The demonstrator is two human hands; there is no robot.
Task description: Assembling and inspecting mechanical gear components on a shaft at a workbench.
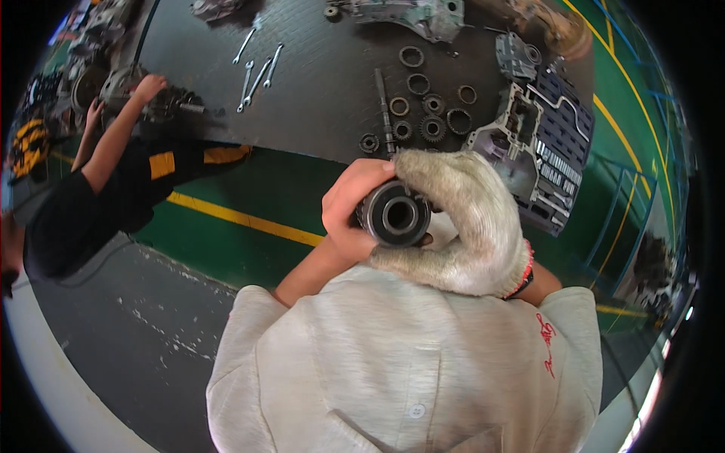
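A dark metal gear part (398,217) with a bearing ring and a round centre hole is held upright in front of my chest, seen end-on. My bare left hand (351,208) wraps its left side. Around its right side curls my right hand (472,219) in a dirty white knitted glove, thumb and fingers bent about it. Its lower length is hidden by the hands. Just beyond them on the table lie a long splined shaft (385,109) and several loose gears and rings, among them a toothed gear (433,128).
The dark table (317,98) carries several wrenches (258,79) and a metal housing (430,19) at the back. At right lie an open casing (513,143) and a socket tool tray (563,143). A co-worker (91,196) in dark clothes handles machine parts at the left.
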